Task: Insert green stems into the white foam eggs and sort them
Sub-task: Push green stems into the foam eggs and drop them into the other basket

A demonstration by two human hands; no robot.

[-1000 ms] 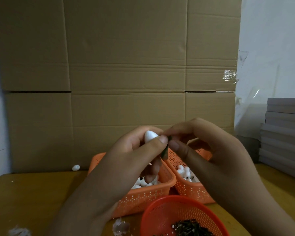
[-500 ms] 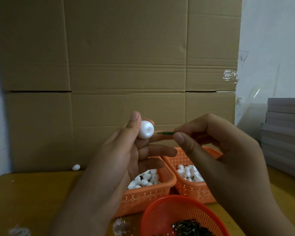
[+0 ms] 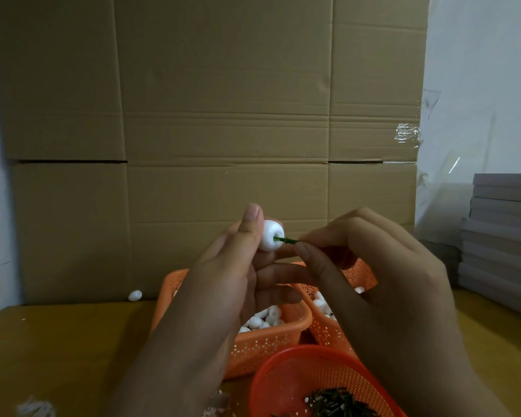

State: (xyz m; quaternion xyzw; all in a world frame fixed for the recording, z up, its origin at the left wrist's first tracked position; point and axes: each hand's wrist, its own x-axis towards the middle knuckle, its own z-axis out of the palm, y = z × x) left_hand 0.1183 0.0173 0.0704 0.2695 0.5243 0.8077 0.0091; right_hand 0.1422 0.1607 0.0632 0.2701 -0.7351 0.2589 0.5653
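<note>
My left hand (image 3: 232, 266) holds a white foam egg (image 3: 269, 237) between thumb and fingers, raised in front of the cardboard. A green stem (image 3: 286, 240) has its tip in the egg's hole, and my right hand (image 3: 373, 266) pinches its other end between thumb and forefinger. Below the hands stand two orange baskets of white foam eggs, the left basket (image 3: 265, 341) and the right basket (image 3: 328, 329). A round red basket (image 3: 286, 383) at the near edge holds a pile of dark green stems (image 3: 337, 404).
A tall cardboard sheet (image 3: 217, 130) stands along the back of the wooden table (image 3: 57, 350). One loose foam egg (image 3: 135, 295) lies at its foot on the left. Grey boards (image 3: 500, 236) are stacked at the right. White scraps (image 3: 33, 407) lie near the front left.
My hands parted from a close huddle, the left one turning the egg's hole towards the right. The right hand then brought the stem leftwards until its tip entered the egg.
</note>
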